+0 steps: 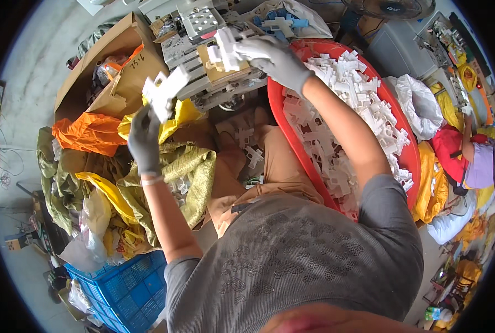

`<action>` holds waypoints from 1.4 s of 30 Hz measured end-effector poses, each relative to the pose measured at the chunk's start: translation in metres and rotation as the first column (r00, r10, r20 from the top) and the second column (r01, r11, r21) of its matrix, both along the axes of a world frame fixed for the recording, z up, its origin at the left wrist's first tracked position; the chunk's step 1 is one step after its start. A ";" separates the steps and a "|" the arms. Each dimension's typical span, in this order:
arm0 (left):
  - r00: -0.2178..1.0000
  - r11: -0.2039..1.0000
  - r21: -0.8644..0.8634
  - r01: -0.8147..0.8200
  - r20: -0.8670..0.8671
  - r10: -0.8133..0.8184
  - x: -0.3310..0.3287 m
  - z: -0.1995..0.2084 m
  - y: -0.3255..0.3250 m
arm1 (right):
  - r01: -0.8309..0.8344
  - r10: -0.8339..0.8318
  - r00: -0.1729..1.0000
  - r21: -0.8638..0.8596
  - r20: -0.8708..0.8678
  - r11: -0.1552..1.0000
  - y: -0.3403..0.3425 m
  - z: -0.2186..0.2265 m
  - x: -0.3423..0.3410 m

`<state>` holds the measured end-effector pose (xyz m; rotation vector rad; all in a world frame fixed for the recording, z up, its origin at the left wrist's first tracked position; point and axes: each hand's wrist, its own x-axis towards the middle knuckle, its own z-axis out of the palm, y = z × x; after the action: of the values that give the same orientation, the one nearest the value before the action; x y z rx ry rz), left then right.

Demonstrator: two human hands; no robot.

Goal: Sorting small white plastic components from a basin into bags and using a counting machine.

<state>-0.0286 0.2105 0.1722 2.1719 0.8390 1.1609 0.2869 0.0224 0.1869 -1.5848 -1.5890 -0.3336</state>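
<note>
My left hand (144,137), in a grey glove, is closed around the lower end of a white plastic toy gun part (167,89), raised above a yellow bag. My right hand (281,62), also gloved in grey, is closed on another white plastic toy gun part (225,49) over a small wooden board (217,71) on the metal machine (189,58). Its fingers hide part of that piece. Below my right forearm, a large red tub (409,158) holds a heap of similar white parts (347,83).
An open cardboard box (72,83) stands at the far left. A green woven sack (200,183) with white pieces inside lies left of my legs, near an orange bag (89,133) and a blue crate (125,291). Another person (480,164) sits at the right.
</note>
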 end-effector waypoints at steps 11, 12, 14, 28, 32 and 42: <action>0.792 0.766 -0.228 -0.600 -0.302 0.531 -0.212 -0.095 -0.071 | -0.133 0.212 0.835 -0.187 0.508 0.973 0.023 0.025 0.009; 0.729 0.734 -0.170 -0.657 -0.391 0.562 -0.224 -0.111 -0.071 | -0.001 0.073 0.982 -0.388 0.171 0.922 0.014 0.044 -0.020; 0.638 0.768 0.063 -0.637 -0.517 0.571 -0.230 -0.131 -0.062 | 0.187 -0.101 0.869 -0.132 0.485 0.974 0.001 0.053 -0.036; 0.810 0.928 0.369 -0.047 -0.530 0.252 -0.192 -0.224 0.100 | -0.295 0.508 0.855 -0.711 0.101 0.638 0.026 -0.133 -0.244; 0.964 0.999 -0.032 -0.026 -0.266 0.017 -0.081 -0.184 0.124 | -0.068 0.179 0.984 -0.893 0.014 0.444 0.042 -0.195 -0.193; 0.903 0.951 -0.274 -0.143 -0.430 0.012 -0.093 -0.182 0.082 | -0.159 -0.031 0.818 -0.277 -0.575 0.948 -0.110 -0.187 -0.095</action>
<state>-0.1216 0.2925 -0.0100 2.1720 1.2103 0.5423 0.1920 -0.0871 0.0000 -1.6509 -1.2441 0.4347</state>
